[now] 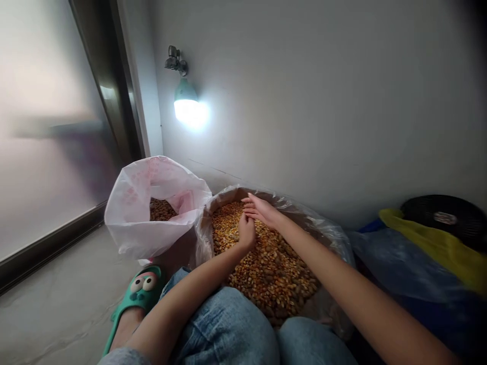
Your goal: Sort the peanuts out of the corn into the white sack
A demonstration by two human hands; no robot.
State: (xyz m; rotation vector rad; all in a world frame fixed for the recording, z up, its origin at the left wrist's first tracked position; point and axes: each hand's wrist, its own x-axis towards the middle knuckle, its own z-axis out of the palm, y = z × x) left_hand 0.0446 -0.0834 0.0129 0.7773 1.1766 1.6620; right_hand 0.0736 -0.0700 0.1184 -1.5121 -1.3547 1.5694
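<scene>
While your left hand (247, 232) presses its grip together and your right hand (262, 210) spreads its grip over the corn kernels (266, 263) heaped in the sack (224, 195), a white bag (131, 213) beside that sack sits less full

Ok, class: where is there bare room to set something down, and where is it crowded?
Bare grey floor lies between the white bag, the dark door track and the green slipper. It is crowded at the clear bag of corn: the white bag presses against it, the left hand and right hand are over the corn, and blue plastic lies beside it.
</scene>
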